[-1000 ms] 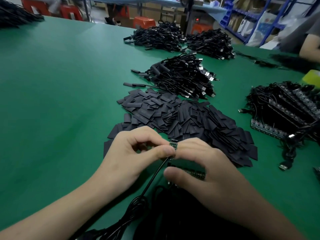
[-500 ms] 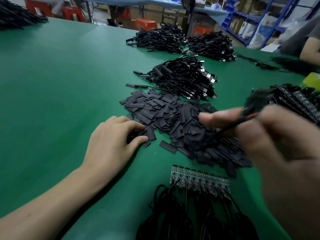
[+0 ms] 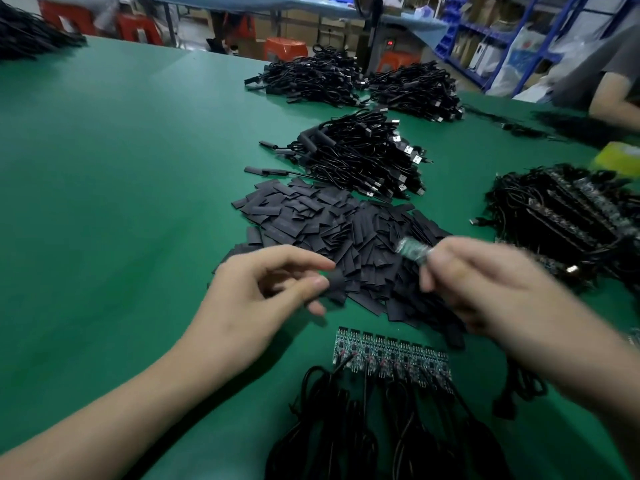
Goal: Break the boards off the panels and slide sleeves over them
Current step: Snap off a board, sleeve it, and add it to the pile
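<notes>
Two hands, left hand [image 3: 256, 299] and right hand [image 3: 485, 285]; one sleeve heap [image 3: 346, 237]; three cable piles [image 3: 360, 161] beyond it; one panel [image 3: 391, 355] nearer.

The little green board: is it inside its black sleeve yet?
Out. The board shows bare green in the right hand; the left hand pinches a sleeve apart from it.
</notes>
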`<action>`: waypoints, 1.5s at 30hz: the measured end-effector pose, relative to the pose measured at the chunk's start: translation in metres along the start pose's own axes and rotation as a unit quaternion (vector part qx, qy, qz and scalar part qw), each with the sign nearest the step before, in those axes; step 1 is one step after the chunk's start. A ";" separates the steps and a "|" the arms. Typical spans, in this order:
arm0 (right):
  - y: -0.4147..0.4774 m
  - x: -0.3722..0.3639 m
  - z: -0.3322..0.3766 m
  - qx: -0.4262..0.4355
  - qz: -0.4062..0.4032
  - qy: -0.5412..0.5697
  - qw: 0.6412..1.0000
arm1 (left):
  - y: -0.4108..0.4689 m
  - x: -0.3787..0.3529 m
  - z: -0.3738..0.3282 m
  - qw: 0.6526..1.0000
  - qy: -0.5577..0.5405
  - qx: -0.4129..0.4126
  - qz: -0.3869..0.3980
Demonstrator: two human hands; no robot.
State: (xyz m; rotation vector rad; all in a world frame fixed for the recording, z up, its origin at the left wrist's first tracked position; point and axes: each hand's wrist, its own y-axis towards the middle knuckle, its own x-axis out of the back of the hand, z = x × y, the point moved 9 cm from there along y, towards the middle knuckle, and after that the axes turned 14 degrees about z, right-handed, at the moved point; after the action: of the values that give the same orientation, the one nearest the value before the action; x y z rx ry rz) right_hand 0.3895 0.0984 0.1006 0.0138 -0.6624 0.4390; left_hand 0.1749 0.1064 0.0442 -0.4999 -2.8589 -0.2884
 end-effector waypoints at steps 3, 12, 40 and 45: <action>0.012 -0.037 -0.019 -0.008 0.037 0.014 0.999 | -0.001 -0.018 0.007 0.994 -0.101 0.021 0.030; 0.020 -0.072 -0.036 0.010 0.063 0.204 0.977 | -0.004 -0.022 0.000 0.999 0.023 -0.013 0.028; 0.004 -0.060 -0.026 0.053 0.036 -0.021 0.998 | -0.013 -0.017 -0.033 0.947 0.295 -0.127 0.007; 0.007 -0.064 -0.039 0.010 0.084 0.117 0.989 | -0.015 -0.024 -0.039 0.923 0.344 -0.167 0.034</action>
State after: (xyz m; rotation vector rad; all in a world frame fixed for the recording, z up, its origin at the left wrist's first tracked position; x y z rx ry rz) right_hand 0.3648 0.0861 0.0311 -0.0745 -0.4286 0.5995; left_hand 0.1989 0.0760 0.0735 -0.4399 -2.1089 -0.7753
